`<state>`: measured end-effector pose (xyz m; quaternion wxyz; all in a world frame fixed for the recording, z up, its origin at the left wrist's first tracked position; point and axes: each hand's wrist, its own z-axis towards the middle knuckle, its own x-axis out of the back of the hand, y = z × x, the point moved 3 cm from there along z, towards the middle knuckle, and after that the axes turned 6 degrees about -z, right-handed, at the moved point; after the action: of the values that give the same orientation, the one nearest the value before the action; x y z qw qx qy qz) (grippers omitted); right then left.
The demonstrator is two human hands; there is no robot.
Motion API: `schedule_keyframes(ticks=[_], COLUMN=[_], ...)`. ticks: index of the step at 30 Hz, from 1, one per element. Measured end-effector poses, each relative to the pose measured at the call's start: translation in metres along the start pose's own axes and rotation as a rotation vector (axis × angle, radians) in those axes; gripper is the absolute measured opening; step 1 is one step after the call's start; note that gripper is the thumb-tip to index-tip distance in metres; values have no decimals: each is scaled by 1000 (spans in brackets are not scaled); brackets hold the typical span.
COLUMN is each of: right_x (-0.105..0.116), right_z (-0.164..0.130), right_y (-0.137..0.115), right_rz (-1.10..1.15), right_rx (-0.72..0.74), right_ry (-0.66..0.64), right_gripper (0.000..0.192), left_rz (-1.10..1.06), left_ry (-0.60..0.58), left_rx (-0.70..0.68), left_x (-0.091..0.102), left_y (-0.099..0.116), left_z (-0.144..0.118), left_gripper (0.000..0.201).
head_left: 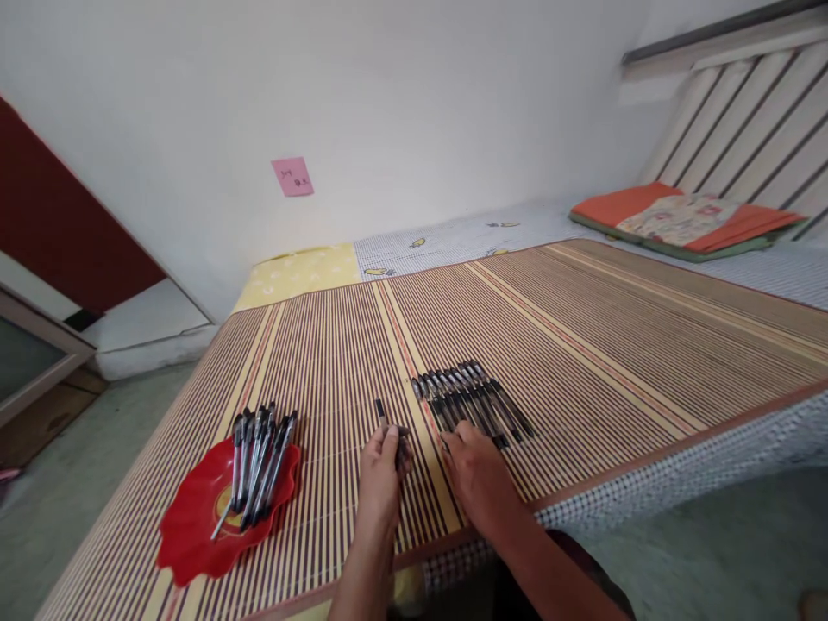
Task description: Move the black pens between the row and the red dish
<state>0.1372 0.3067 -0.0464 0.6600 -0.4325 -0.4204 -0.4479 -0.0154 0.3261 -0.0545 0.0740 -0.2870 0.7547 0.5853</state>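
Observation:
My left hand is closed on a pen, whose black end sticks up past the thumb. Another dark piece pokes out to the right of that thumb; its kind is hard to tell. Just to the right, my right hand has its fingers pinched together, a small dark tip showing at them, too small to name. Beyond the right hand, a row of black pens lies side by side on the striped mat. Further left, several clear-barrelled pens with black caps lie across a red scalloped plate.
The mat covers a bed with a checked sheet and a yellow cloth. Folded orange bedding lies by the white slatted headboard at the far right. A pink note is stuck on the wall.

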Motion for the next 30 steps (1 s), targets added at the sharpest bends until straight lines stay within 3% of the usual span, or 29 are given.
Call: schedule_keyframes(ticks=[11,20,24,27,30], right_x=[3,-4,-5,-6,-2], right_z=[-1,-5,-2,1,4], right_y=[-6,-12,-16,-18,-19], right_rz=[45,80,83,131,309], right_rx=[67,15,-11,-21,-23], right_ry=[39,-107,-118,-82,51], right_gripper=[20,22,29,31,32], left_rz=[21,-8,-38,-99,-118], left_ry=[-18,-24,28,108,140], left_rx=[0,-1,-73,-157,-201], left_x=[2,2,4,8,9], left_y=[-1,-2,0,4,8], left_z=[1,2,3,4,4], left_gripper=[48,47,43,43,43])
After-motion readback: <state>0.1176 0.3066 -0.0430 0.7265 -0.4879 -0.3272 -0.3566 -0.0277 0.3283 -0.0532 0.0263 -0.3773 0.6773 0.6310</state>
